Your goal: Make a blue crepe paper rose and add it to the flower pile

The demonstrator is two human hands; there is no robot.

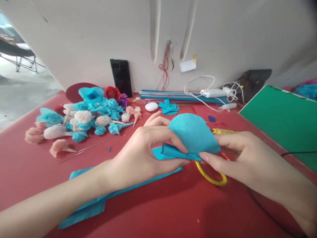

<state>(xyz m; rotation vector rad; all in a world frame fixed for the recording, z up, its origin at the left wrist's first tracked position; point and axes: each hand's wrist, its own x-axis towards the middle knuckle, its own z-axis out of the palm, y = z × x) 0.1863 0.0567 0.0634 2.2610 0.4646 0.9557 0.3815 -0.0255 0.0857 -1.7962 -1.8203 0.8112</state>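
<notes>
Both hands are engaged on one workpiece. The left grip (148,145) is closed to a pinch, thumb below and fingers above, on the lower edge of a blue paper piece (192,132). The right grip (242,152) is likewise pinched, thumb in front, at that piece's lower right corner. The piece lies between the two grips, held up off the tabletop (160,211), its rounded end standing free above them. A folded strip lies along its lower edge; whether it is a separate layer cannot be told.

Assessment: the paper appears very light, soft and finely wrinkled, likely to crease or tear under a hard pull, with little slip. Hold is best taken at the doubled lower edge, with light fingertip pressure, sparing the rounded end.

Scissors (213,180) lie beneath the right grip; blue sheets (84,215) lie below the left.
</notes>
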